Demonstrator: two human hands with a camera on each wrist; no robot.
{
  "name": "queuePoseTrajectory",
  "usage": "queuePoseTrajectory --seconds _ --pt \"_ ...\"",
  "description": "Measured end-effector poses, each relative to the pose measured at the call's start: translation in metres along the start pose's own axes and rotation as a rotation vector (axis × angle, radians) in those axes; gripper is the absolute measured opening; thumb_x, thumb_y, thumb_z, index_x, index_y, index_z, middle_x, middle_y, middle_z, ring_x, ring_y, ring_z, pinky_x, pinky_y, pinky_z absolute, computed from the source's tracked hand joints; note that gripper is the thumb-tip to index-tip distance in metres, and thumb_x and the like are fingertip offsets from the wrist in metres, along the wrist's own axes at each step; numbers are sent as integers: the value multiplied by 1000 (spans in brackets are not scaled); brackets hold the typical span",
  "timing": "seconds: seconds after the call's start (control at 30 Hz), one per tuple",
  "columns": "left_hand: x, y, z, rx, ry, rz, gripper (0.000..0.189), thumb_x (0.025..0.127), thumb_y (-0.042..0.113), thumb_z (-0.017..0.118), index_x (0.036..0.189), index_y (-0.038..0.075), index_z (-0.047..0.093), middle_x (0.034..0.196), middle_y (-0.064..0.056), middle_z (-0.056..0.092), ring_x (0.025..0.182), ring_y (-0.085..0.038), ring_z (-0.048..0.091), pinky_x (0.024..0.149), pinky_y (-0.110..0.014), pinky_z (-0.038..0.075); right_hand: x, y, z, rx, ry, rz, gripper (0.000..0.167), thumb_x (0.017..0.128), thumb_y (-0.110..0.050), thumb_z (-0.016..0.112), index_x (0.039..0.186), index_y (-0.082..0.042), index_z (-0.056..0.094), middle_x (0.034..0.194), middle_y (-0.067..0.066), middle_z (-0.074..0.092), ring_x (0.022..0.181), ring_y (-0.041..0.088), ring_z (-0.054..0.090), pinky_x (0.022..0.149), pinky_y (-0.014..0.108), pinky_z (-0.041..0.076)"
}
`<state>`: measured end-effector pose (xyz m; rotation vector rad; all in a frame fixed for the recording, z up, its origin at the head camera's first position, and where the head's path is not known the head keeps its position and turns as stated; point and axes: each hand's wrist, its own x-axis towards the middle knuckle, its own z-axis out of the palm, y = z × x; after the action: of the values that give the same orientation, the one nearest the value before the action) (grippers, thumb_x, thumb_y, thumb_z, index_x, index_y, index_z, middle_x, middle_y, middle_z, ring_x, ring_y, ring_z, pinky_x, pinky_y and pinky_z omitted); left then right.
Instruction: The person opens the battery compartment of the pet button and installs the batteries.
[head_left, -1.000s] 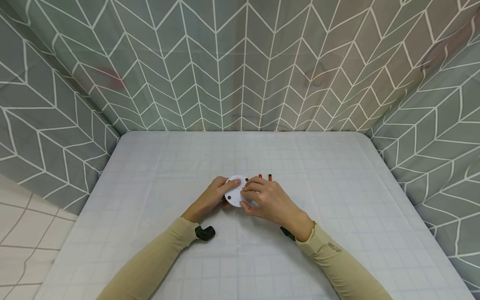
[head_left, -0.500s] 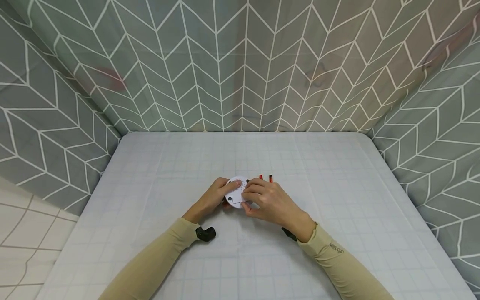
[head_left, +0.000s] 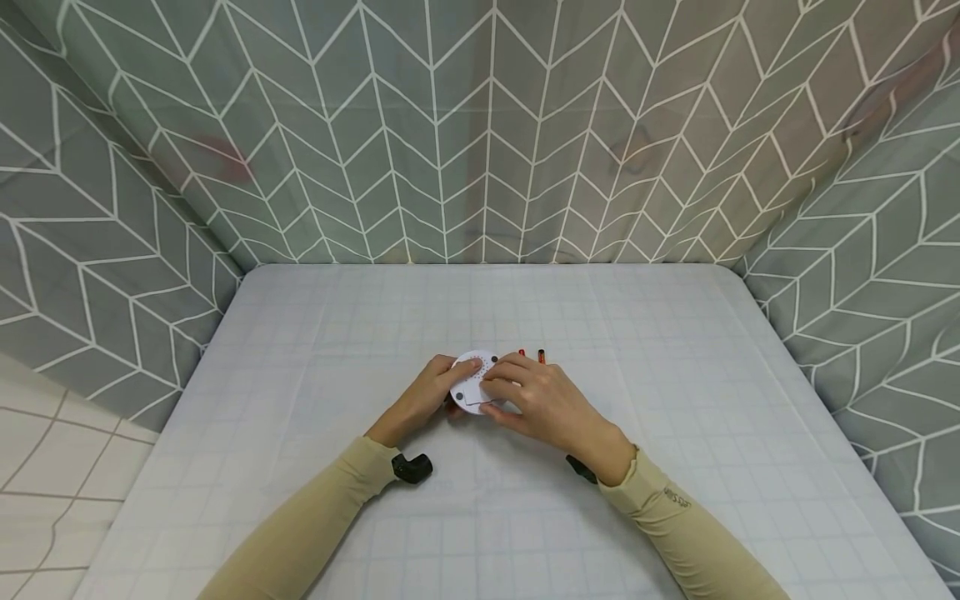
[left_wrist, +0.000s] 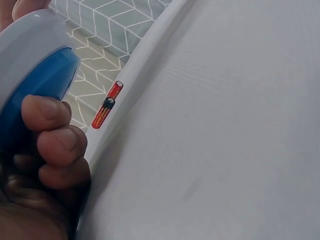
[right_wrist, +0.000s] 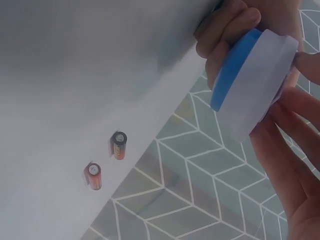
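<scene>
A round device, white with a blue side [left_wrist: 45, 80], is held off the table between both hands. Its white back [head_left: 469, 386] faces up in the head view, showing a ring of small holes and dark round feet. My left hand [head_left: 429, 388] grips it from the left, thumb over the back and fingers curled under the blue side. Fingers and thumb of my right hand [head_left: 542, 395] pinch at a flat white cover [head_left: 476, 395] on the back, hiding much of it. Beyond the right hand lie two batteries, one red-topped [right_wrist: 94, 176] and one black-topped [right_wrist: 119, 145].
A white cloth with a faint grid covers the table [head_left: 360, 317]. Grey curtains [head_left: 465, 150] with a white chevron pattern stand at the back and both sides. Pale floor tiles [head_left: 52, 475] show at the left.
The cover's outline has come into sight on the device's back since the first frame. My right fingers shift slightly over it; my left hand keeps its grip.
</scene>
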<state>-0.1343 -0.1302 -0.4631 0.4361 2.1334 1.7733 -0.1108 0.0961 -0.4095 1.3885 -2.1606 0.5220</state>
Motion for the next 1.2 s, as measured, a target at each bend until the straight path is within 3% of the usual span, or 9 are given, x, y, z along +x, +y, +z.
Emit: queuePoseTrajectory --seconds 0.17,0.37,0.5,0.83,1.2 --pt "3 1 4 -5 -16 2 51 110 40 49 85 2 72 56 0 61 45 -14 47 45 -26 40 -4 1 -3 -13 -13 -7 14 84 -15 89 93 -12 78 99 -1 75 101 19 71 78 30 61" --pt "7 1 7 -15 -32 3 52 111 39 48 83 3 73 55 -1 60 44 -15 47 45 -26 41 -9 4 -8 20 -18 26 21 83 -21 92 96 -12 77 101 -1 74 103 17 69 79 29 61" --pt "7 2 7 -27 -21 3 52 110 38 49 82 1 72 55 -1 60 44 -14 47 45 -27 41 -8 4 -11 16 -29 26 17 88 -21 88 99 -12 79 103 -1 74 104 18 69 81 29 60" --pt "10 1 9 -37 -29 1 51 110 38 50 80 1 70 54 0 60 44 -13 47 45 -26 40 -8 6 -17 55 -37 27 12 88 -18 87 96 -14 79 99 -4 73 98 15 68 74 27 58" --pt "1 -1 4 -47 20 -25 49 109 37 51 76 5 68 52 -6 57 44 -15 48 45 -26 39 -4 7 -11 120 -84 72 20 87 -23 89 99 -14 77 103 -3 71 100 14 65 76 24 55"
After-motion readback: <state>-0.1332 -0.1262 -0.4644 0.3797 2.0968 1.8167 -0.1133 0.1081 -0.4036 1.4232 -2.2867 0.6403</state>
